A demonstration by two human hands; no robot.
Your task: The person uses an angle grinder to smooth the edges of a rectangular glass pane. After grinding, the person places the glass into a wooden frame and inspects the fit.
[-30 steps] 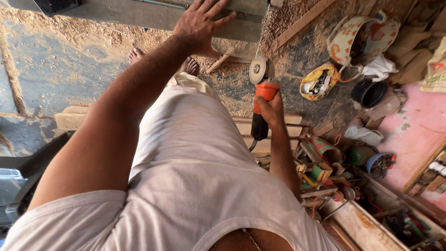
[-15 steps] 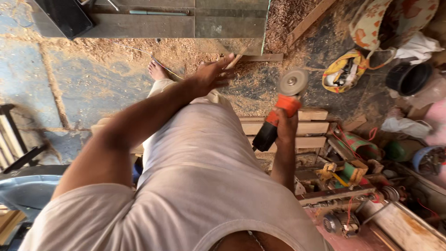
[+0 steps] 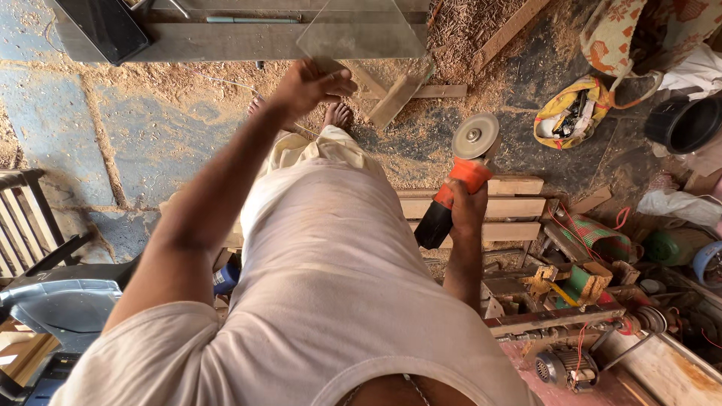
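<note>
Floor (image 3: 98,135): I see worn blue-grey stone, gritty with pale sawdust and shavings.
Bench (image 3: 226,41): grey slab across the top edge, flat and smooth.
Planks (image 3: 481,207): stacked pale timber beside my right leg.
Clear sheet (image 3: 365,28): transparent, rectangular, glossy; raised over the bench edge.
Angle grinder (image 3: 455,184): orange and black body, grey round disc pointing forward.
Left hand (image 3: 308,84): grip pinching the clear sheet's lower corner.
Right hand (image 3: 468,212): grip wrapped tight around the angle grinder's body.

His left hand (image 3: 308,86) grips a clear sheet (image 3: 361,30) at twelve o'clock; right hand (image 3: 468,210) clutches an orange grinder (image 3: 459,180) at two.
</note>
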